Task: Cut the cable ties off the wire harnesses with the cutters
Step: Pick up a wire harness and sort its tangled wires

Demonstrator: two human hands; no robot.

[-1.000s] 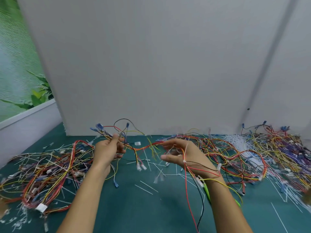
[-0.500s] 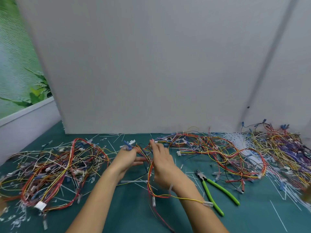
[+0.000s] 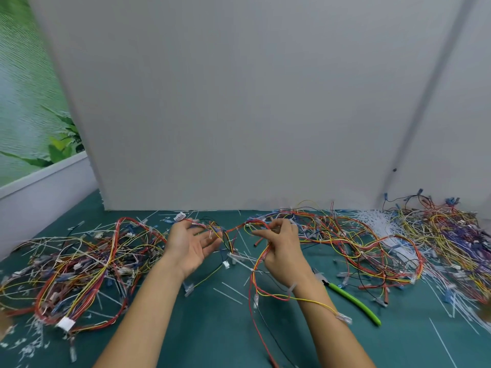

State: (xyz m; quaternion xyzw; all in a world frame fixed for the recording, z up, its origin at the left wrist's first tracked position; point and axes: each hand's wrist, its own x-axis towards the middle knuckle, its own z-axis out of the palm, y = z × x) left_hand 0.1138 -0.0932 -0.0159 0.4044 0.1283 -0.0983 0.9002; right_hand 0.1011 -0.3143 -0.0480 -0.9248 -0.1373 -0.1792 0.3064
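Two hands work above the tabletop [image 3: 218, 328]. The left hand [image 3: 190, 249] is turned palm-up with its fingers [image 3: 186, 229] spread and nearly straight. One end of the held harness [image 3: 233, 229] lies across the fingertips; motion blur obscures the exact contact. The right hand [image 3: 284, 252] has its fingers curled, pinching the same harness. Red and yellow wires loop down over the right wrist and run out of the lower frame edge.

The cutters [image 3: 353, 301] lie on the tabletop just beside the right forearm, untouched. The green handles are visible; the head is partly hidden behind the forearm. Individual cable ties on the held harness are too small to make out.

A left pile [image 3: 79, 264] and a right pile [image 3: 366, 243] of harnesses flank the hands. A further pile [image 3: 451, 235] is cut off by the right edge. A bundle of white ties [image 3: 377, 221] lies at the back right.

The tabletop is dark green and strewn with white tie offcuts [image 3: 228, 296]. A grey panel [image 3: 239, 102] stands behind it. A foliage print [image 3: 29, 102] above a white ledge [image 3: 45, 179] fills the left.
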